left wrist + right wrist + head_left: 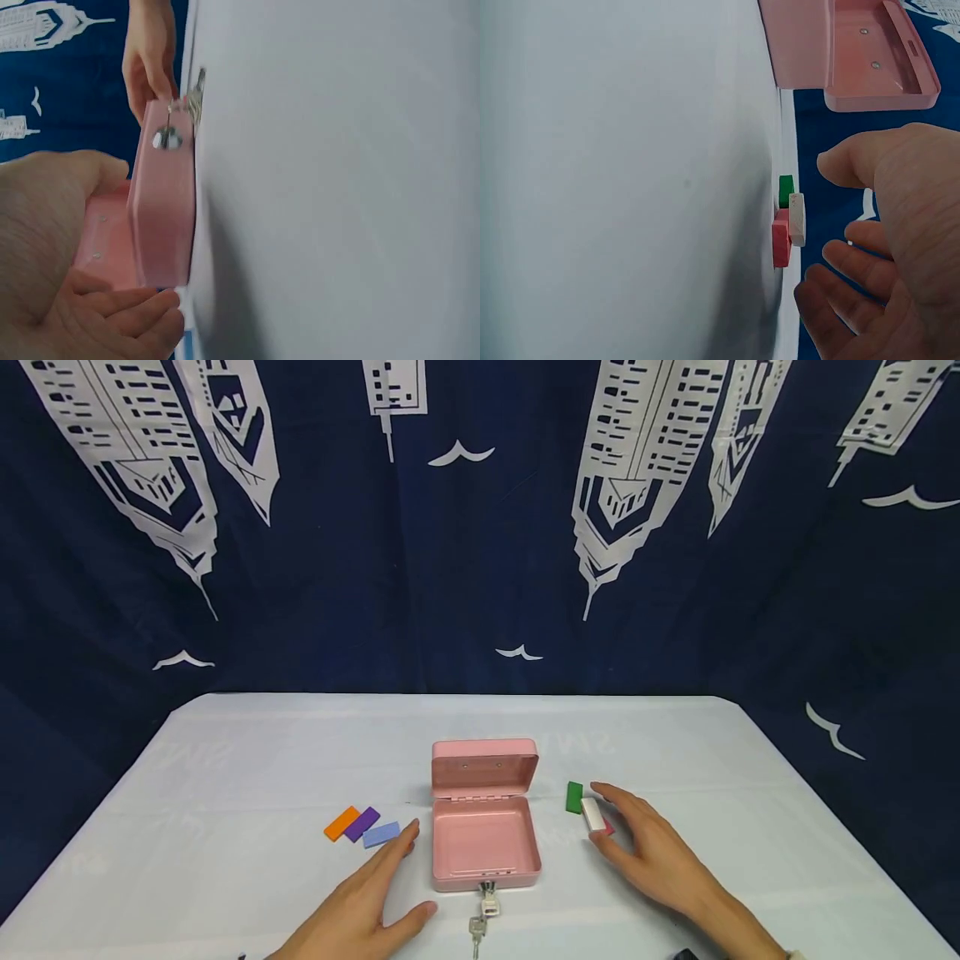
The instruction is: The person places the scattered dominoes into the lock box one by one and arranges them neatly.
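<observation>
A pink metal cash box (487,843) stands with its lid (485,767) raised, and its inside shows bare. Keys (477,927) hang from the lock at its front. My left hand (367,893) hovers left of the box, fingers extended, close to a light blue block (381,835). Beside that lie a purple block (362,824) and an orange block (342,823). On the other side my right hand (652,852) is spread around a white block (592,816), which leans on a red block (781,238). A green block (574,797) lies just beyond. Neither hand holds anything.
The white tabletop (300,752) carries everything. Behind its far edge hangs a dark blue cloth (465,568) printed with white buildings and birds. A small black object (685,954) shows at the bottom edge near my right forearm.
</observation>
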The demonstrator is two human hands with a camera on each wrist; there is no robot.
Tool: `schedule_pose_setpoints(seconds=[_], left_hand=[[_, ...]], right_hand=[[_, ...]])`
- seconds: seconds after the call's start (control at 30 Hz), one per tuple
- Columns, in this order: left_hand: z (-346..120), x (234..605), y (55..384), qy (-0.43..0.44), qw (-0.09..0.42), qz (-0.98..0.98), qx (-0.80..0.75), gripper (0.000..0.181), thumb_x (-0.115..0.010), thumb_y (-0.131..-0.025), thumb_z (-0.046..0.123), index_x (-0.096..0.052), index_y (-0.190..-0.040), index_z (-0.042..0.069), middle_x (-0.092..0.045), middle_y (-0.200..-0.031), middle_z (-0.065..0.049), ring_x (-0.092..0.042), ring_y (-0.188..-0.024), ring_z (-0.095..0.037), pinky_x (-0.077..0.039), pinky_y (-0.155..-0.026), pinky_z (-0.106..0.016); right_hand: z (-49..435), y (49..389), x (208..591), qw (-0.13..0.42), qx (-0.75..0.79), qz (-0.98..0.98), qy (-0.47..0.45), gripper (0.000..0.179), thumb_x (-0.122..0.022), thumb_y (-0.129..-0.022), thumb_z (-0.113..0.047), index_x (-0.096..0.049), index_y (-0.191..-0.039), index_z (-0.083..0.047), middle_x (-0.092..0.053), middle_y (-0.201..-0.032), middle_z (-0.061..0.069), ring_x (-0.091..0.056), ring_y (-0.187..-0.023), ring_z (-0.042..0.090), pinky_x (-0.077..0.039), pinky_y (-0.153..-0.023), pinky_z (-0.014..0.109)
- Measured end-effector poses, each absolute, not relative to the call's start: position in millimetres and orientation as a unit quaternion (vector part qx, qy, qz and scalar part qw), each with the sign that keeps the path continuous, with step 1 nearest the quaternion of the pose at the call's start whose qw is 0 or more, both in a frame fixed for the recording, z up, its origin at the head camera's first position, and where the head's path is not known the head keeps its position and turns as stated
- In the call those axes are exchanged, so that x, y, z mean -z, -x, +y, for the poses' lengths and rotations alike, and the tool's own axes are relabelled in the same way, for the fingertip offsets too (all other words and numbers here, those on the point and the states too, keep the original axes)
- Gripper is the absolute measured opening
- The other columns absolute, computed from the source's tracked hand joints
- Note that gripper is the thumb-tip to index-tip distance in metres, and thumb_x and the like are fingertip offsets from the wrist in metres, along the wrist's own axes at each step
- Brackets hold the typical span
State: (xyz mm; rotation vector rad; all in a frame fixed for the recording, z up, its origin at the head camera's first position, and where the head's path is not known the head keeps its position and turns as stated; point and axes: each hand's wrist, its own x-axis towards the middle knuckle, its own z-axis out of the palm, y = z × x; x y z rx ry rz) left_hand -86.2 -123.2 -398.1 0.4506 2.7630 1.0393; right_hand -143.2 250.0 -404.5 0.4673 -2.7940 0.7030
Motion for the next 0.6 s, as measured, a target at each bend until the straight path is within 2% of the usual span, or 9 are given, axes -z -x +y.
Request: schedule_pose_setpoints(seconds=[0.2, 0.43, 0.6], left_hand=[[-115, 404, 98, -0.158, 0.027, 0.908, -0.387, 0.097, -0.069, -0.085, 0.062, -0.025, -0.159, 0.019, -0.046, -0.155, -0.003, -0.048, -0.14, -0.027, -0.044, -0.109, -0.056], [-105, 413, 109, -0.162, 0.046, 0.895, -0.414, 0.104, -0.073, -0.083, 0.059, -0.016, -0.161, 0.02, -0.029, -0.165, 0.001, -0.035, -0.149, -0.029, -0.037, -0.115, -0.057], [-102, 417, 115, -0.165, 0.045, 0.891, -0.421, 0.105, -0.076, -0.082, 0.055, -0.014, -0.161, 0.026, -0.026, -0.166, 0.002, -0.034, -0.15, -0.028, -0.037, -0.115, -0.056]], right_hand=[[249, 156, 408, 0.101, -0.26, -0.947, -0.16, 0.06, -0.074, -0.091, -0.03, -0.05, -0.144, -0.018, -0.057, -0.142, 0.0, -0.057, -0.128, 0.021, -0.047, -0.105, 0.049], [249, 161, 416, 0.127, -0.289, -0.937, -0.147, 0.06, -0.076, -0.089, -0.028, -0.052, -0.141, -0.012, -0.061, -0.138, 0.002, -0.062, -0.119, 0.019, -0.056, -0.095, 0.036], [251, 158, 422, 0.125, -0.286, -0.941, -0.134, 0.058, -0.076, -0.088, -0.033, -0.053, -0.14, -0.019, -0.06, -0.138, -0.001, -0.063, -0.114, 0.016, -0.054, -0.095, 0.035]])
